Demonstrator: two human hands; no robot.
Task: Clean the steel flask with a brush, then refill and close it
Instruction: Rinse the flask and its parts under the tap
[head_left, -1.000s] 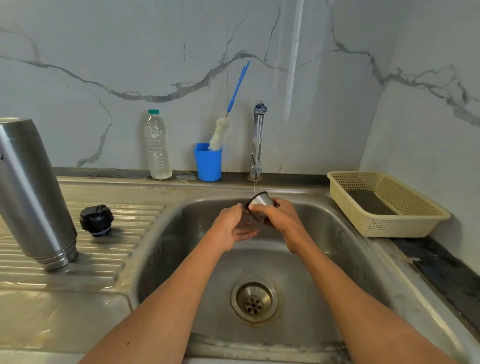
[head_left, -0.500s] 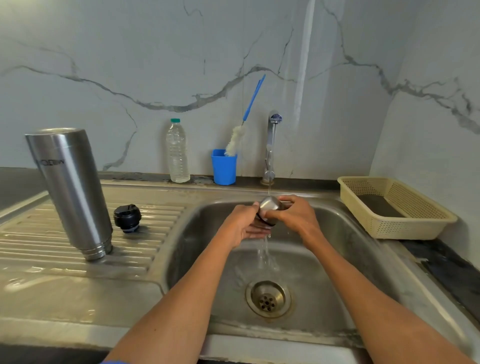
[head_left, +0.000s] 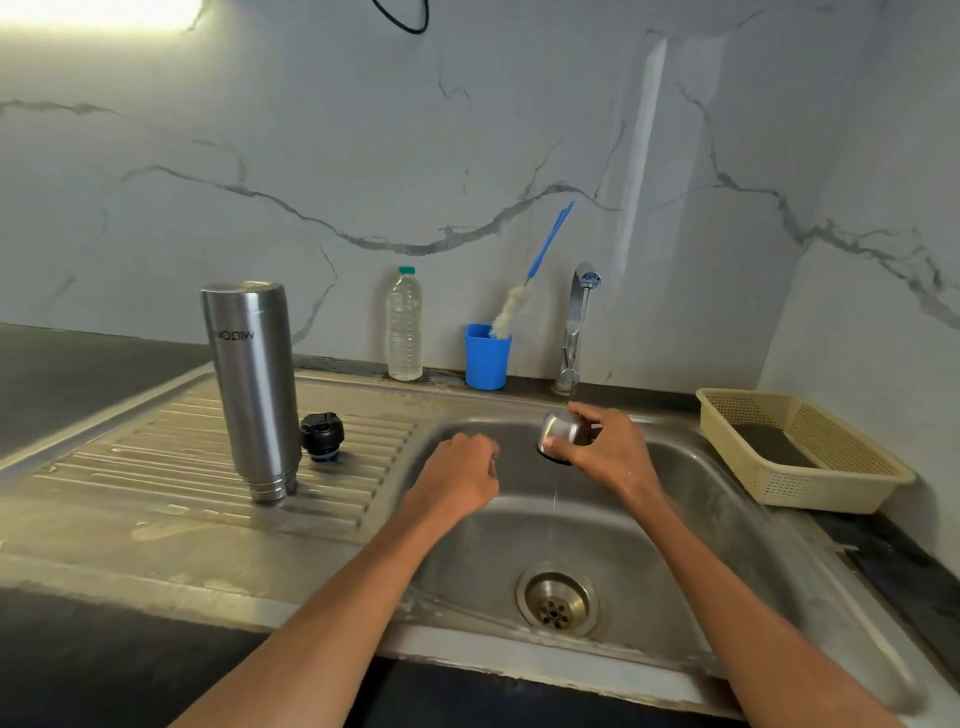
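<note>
The steel flask (head_left: 253, 384) stands upside down on the ribbed drainboard (head_left: 156, 457), mouth on the steel. Its black stopper (head_left: 322, 435) lies just to its right. My right hand (head_left: 605, 449) grips the flask's steel cap cup (head_left: 560, 432), held mouth down over the sink basin (head_left: 561, 525) below the tap (head_left: 577, 327). A few drops fall from the cup. My left hand (head_left: 460, 480) hovers over the basin's left side, fingers loosely curled, holding nothing. The blue-handled bottle brush (head_left: 524, 288) stands in a blue cup (head_left: 485, 358) by the wall.
A clear plastic water bottle (head_left: 405, 325) stands left of the blue cup. A cream plastic basket (head_left: 795, 447) with a dark pad in it sits on the counter to the right. The drain (head_left: 556, 600) is at the basin's front.
My left hand has let go of the cap cup and moved left. The right hand has turned the cup mouth down. The running stream has shrunk to drips. My head has pulled back.
</note>
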